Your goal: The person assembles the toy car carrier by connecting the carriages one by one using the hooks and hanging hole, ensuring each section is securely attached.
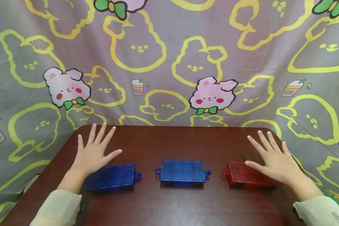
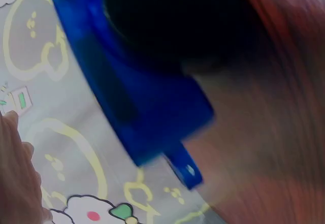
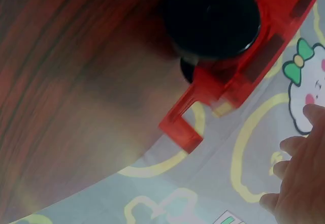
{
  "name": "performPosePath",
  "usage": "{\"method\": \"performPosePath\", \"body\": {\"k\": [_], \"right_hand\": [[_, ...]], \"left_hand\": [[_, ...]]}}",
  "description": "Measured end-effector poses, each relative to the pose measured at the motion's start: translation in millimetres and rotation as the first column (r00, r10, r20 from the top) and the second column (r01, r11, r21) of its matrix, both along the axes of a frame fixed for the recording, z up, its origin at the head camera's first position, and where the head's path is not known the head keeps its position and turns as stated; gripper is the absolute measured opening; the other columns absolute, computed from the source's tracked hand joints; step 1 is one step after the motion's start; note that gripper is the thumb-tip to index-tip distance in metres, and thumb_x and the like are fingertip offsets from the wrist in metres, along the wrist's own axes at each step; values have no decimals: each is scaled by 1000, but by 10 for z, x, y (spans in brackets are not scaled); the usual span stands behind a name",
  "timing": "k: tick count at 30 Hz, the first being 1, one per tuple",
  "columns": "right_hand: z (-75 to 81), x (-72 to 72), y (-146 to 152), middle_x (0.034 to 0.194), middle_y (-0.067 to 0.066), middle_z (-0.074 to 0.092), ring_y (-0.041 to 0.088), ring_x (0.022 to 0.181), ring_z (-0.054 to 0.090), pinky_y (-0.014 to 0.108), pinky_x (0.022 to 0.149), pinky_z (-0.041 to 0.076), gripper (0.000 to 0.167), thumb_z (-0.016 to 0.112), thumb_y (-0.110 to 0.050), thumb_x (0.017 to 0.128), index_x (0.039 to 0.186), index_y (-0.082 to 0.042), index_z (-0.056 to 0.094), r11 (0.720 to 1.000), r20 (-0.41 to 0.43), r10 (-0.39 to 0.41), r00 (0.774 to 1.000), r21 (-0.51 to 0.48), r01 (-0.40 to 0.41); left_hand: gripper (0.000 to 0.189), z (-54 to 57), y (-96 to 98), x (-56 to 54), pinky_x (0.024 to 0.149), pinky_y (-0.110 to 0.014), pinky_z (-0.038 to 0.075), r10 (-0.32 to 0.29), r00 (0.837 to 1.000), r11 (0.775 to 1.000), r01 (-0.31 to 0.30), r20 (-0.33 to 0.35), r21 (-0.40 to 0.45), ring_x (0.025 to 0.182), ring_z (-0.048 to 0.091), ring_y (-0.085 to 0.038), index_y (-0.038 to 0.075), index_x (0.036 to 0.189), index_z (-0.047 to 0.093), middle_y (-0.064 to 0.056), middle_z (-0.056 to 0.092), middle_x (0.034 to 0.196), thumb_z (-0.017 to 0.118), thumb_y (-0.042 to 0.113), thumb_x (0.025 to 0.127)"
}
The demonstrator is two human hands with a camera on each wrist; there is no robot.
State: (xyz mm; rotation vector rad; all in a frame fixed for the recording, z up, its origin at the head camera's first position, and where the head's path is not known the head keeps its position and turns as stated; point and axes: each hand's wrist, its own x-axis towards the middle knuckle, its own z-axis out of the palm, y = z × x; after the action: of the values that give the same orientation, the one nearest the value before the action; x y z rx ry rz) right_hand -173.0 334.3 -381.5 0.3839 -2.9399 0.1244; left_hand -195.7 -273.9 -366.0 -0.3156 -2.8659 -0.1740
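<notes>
Both your hands are spread with fingers apart and hold nothing, your left hand [image 1: 92,157] beyond and to the left of the middle blue wagon [image 1: 182,172], your right hand [image 1: 277,163] beyond and to its right. Below your left hand, left of the middle wagon, lies the left blue wagon [image 1: 113,178], its outer end partly covered by your wrist; to the right of the middle wagon lies the red wagon [image 1: 238,176], partly hidden behind your right thumb and palm. You cannot tell from the head view whether either hand touches the wagon under it. That view looks down on the paneled tops and shows all three wagons in a spaced row; your left wrist view instead catches a large dark wheel [image 2: 162,21] against blue plastic, and your right wrist view a glossy black wheel [image 3: 210,18] and an angular red coupler [image 3: 183,132]. The middle wagon has a ring [image 1: 158,171] on its left end. Around it spreads the dark wooden table [image 1: 183,207], and beyond it hangs a grey cloth [image 1: 169,81] with yellow-outlined cartoon animals.
</notes>
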Motion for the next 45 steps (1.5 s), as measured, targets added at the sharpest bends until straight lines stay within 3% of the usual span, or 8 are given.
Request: {"method": "performPosePath", "body": {"k": [8,14,22,29,35,40,45], "right_hand": [[-70,81,-132,169,12,1,31,154,-16,73,113,-9,95,61,-65,88,161,-29,11,997,-20,77,997,-1,-77],[-109,131,-235,169,8,2,28,155,-16,68,115,-12,92,59,-67,88,160,-30,15,993,23,118,993,-34,-117],[-156,194,-338,169,9,9,30,156,-11,73,114,0,92,58,-72,85,159,-34,18,987,102,147,984,-77,-140],[-200,211,-377,166,10,22,35,156,4,76,108,19,96,63,-75,78,157,-35,26,983,101,177,979,-58,-172],[-237,211,-390,162,10,31,42,152,17,76,105,24,102,67,-78,72,155,-33,31,982,143,189,972,-55,-183],[-266,194,-392,158,12,38,48,146,26,77,103,27,100,80,-63,69,152,-26,38,979,179,198,964,-84,-186],[-280,163,-387,146,9,52,49,138,38,78,97,34,95,86,-50,68,148,-20,44,970,153,239,959,-92,-227]], "left_hand": [[91,25,268,46,110,-76,-11,-88,996,996,88,-2,-8,154,-18,-29,35,160,5,-3,-3,169,48,72,90],[92,29,498,75,112,-76,-4,-141,990,990,141,13,-23,155,-15,-28,38,160,7,3,-3,169,51,74,88],[91,-22,792,113,116,-72,0,-243,968,969,245,63,-34,156,-12,-25,40,159,6,6,-2,169,53,72,88],[91,-101,1034,122,118,-69,4,-356,926,933,359,123,-6,156,-10,-24,40,159,6,9,-1,169,54,71,88],[91,-194,1202,123,118,-68,11,-441,880,894,448,178,2,156,-6,-21,36,160,13,8,8,168,54,72,87],[89,-229,1320,128,117,-67,18,-482,839,869,494,251,17,157,1,-21,33,160,18,7,14,168,55,70,88],[86,-271,1410,120,116,-66,23,-520,801,845,534,297,41,156,9,-23,31,159,23,4,25,165,59,65,89]]}}
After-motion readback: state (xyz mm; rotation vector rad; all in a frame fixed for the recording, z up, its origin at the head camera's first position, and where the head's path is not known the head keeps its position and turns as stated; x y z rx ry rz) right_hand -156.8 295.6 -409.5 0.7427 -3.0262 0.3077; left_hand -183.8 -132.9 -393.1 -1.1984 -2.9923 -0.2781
